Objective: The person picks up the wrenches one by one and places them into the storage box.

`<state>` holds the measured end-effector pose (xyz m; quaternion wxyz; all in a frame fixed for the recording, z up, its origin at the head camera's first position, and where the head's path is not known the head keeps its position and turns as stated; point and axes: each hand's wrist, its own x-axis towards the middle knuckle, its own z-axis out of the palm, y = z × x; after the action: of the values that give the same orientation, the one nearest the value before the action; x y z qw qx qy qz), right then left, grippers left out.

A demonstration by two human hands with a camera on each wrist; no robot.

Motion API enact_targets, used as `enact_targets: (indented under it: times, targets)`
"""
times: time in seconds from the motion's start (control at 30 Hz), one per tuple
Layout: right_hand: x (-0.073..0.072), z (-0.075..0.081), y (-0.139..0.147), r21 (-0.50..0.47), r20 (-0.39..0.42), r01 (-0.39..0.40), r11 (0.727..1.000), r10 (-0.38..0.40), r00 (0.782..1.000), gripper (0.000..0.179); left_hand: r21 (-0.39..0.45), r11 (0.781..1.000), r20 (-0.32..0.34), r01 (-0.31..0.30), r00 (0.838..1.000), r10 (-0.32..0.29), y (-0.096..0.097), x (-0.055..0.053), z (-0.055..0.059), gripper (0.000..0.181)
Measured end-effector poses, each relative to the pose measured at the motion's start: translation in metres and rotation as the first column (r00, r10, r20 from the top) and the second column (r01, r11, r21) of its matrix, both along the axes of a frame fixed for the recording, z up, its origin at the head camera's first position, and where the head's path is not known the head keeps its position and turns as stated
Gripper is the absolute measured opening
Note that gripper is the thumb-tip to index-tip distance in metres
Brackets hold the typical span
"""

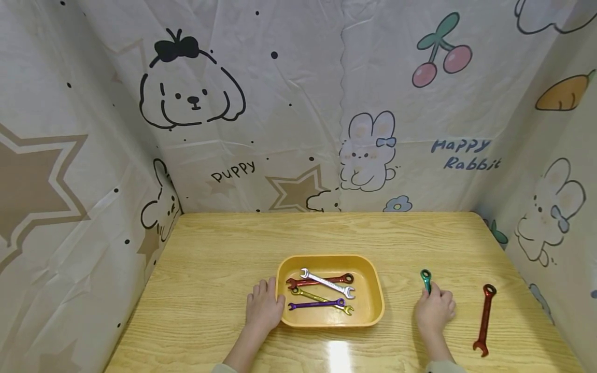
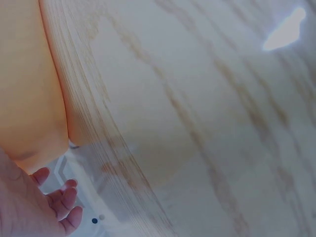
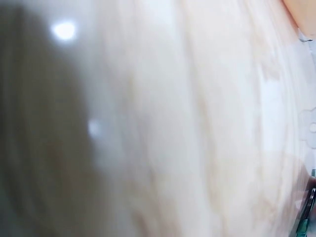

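Note:
My left hand point(image 1: 265, 311) rests at the left side of a yellow plastic tray point(image 1: 330, 322), its thumb by the rim. In the left wrist view, the left hand's fingers point(image 2: 64, 202) lie loosely bent beside the tray wall point(image 2: 34, 74). Inside the tray are a silver wrench point(image 1: 326, 282), a red wrench point(image 1: 322, 282), a yellow wrench point(image 1: 310, 295) and a purple wrench point(image 1: 314, 304), partly overlapping. To the tray's right, my right hand point(image 1: 435, 311) holds a green wrench point(image 1: 426, 277) with its ring end pointing away. The right wrist view shows just part of the green wrench point(image 3: 305, 217).
A larger red wrench point(image 1: 485, 321) lies on the wooden table point(image 1: 224, 243) to the right of my right hand. Printed cloth walls point(image 1: 298, 103) stand at the back and both sides of the table.

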<state>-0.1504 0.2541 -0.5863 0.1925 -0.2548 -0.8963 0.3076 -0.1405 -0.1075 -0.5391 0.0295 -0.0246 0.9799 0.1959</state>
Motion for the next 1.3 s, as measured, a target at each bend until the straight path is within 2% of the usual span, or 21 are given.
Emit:
enact_targets:
  times: [0.27,0.6,1.3]
  targets:
    - [0.0002,-0.0001,0.0007,-0.008,0.025,-0.015,1.0,0.016,1.0,0.029,-0.01,1.0,-0.003,0.003,1.0,-0.003,0.0,0.0002,0.0001,0.047]
    - [0.0,-0.0001,0.0006,-0.01,-0.006,-0.023,1.0,0.023,1.0,0.029,-0.004,1.0,-0.002,0.005,1.0,-0.005,-0.0008,0.0003,0.0001,0.046]
    - [-0.0002,0.0017,-0.0007,-0.029,0.001,-0.019,0.999,0.019,1.0,0.034,-0.004,1.0,-0.006,0.011,1.0,-0.011,-0.0012,-0.0003,-0.0009,0.044]
